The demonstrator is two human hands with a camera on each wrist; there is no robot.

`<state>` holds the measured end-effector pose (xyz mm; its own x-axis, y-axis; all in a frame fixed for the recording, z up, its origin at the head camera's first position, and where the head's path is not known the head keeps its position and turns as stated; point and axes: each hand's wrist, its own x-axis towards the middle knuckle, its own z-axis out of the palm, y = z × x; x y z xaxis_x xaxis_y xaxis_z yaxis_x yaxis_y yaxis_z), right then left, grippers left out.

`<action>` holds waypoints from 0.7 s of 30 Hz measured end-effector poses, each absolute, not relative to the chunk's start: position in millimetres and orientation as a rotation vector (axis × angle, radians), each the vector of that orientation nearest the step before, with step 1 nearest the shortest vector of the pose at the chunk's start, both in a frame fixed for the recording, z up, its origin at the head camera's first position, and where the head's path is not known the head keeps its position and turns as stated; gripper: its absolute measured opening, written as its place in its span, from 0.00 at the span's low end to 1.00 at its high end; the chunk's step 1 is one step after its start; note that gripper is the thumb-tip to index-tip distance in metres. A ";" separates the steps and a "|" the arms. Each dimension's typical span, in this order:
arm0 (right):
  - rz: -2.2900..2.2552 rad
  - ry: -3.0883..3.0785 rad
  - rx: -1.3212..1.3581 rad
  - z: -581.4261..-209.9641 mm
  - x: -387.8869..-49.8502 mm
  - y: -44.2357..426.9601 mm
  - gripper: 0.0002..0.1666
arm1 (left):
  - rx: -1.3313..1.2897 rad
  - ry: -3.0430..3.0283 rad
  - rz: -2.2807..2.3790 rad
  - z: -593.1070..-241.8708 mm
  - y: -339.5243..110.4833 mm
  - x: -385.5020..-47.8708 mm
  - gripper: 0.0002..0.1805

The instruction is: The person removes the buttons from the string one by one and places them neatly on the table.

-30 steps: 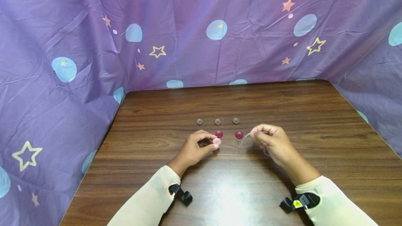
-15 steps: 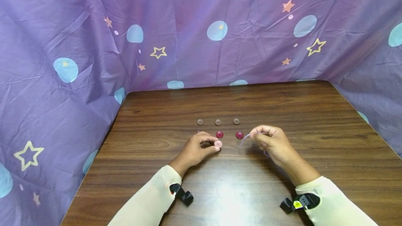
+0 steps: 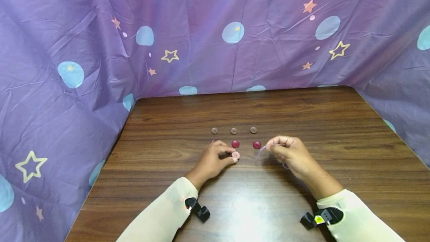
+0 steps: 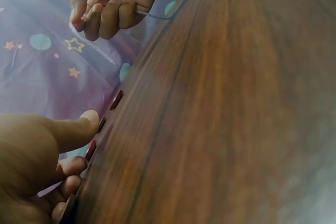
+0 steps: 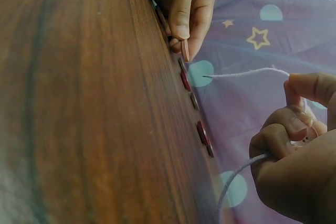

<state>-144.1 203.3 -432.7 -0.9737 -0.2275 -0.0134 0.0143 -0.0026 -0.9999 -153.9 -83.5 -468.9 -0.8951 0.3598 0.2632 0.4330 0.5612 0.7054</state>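
Note:
Between thumb and fingers, my left hand (image 3: 211, 161) pinches a pink button (image 3: 236, 155) just above the table, its face tipped toward the head camera. My right hand (image 3: 295, 158) pinches a lavender string (image 5: 247, 73) close to its end. The string's dark, pointed tip sticks out to the left, apart from the pink button. More string runs through the curled right fingers and hangs below them in the right wrist view. A pale piece with small dark holes (image 5: 302, 141) shows partly inside that hand; the fingers hide the rest.
Beyond the left hand lie two dark red buttons, one in the middle (image 3: 235, 144) and one at right (image 3: 256, 145); a third (image 3: 213, 141) is mostly hidden by the fingers. Three brown buttons (image 3: 234, 131) form a row farther back. A purple curtain (image 3: 201, 29) surrounds the wooden table (image 3: 168, 118).
My left hand has moved slightly right and nearer to me, carrying the pink button toward the string's tip. My right hand has stayed almost in place.

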 end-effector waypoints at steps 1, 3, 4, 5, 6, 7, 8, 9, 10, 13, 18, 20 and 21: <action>-2.090 2.092 -0.225 -432.6 -144.1 203.3 0.16 | -0.680 -2.701 -1.251 -468.4 -83.0 -153.8 0.14; -2.081 2.095 -0.228 -432.7 -144.3 203.3 0.15 | -0.674 -2.706 -1.231 -468.4 -82.0 -153.9 0.15; -2.082 2.095 -0.233 -433.0 -144.3 203.3 0.15 | -0.670 -2.711 -1.223 -468.8 -81.6 -154.2 0.15; -2.085 2.093 -0.239 -433.5 -144.3 203.3 0.16 | -0.668 -2.715 -1.215 -469.1 -81.2 -154.3 0.15; -2.088 2.090 -0.245 -434.0 -144.3 203.3 0.16 | -0.664 -2.720 -1.205 -469.3 -80.8 -154.2 0.16; -2.092 2.089 -0.252 -434.5 -144.3 203.4 0.16 | -0.659 -2.724 -1.204 -469.7 -80.4 -154.3 0.16; -2.096 2.089 -0.255 -435.0 -144.4 203.4 0.16 | -0.655 -2.727 -1.201 -470.4 -80.2 -154.4 0.16; -2.099 2.088 -0.256 -435.3 -144.4 203.5 0.15 | -0.650 -2.733 -1.192 -471.0 -79.9 -154.4 0.16; -2.102 2.085 -0.256 -435.4 -144.5 203.4 0.15 | -0.647 -2.736 -1.198 -471.4 -79.8 -154.5 0.16; -2.103 2.076 -0.240 -435.4 -144.8 203.2 0.15 | -0.641 -2.742 -1.206 -472.5 -79.3 -155.1 0.16; -2.088 2.070 -0.213 -434.6 -145.0 203.0 0.15 | -0.654 -2.742 -1.210 -472.5 -78.8 -155.8 0.16; -2.085 2.072 -0.215 -434.2 -145.2 202.7 0.15 | -0.656 -2.739 -1.209 -472.1 -78.7 -156.0 0.16; -2.085 2.071 -0.218 -434.1 -145.3 202.6 0.14 | -0.654 -2.738 -1.205 -472.1 -78.6 -156.1 0.16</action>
<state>-145.3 202.6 -434.1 -0.9702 -0.2399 -0.0324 0.0341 -0.0028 -0.9994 -156.1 -78.6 -472.1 -0.9057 0.3504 0.2385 0.4126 0.5998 0.6856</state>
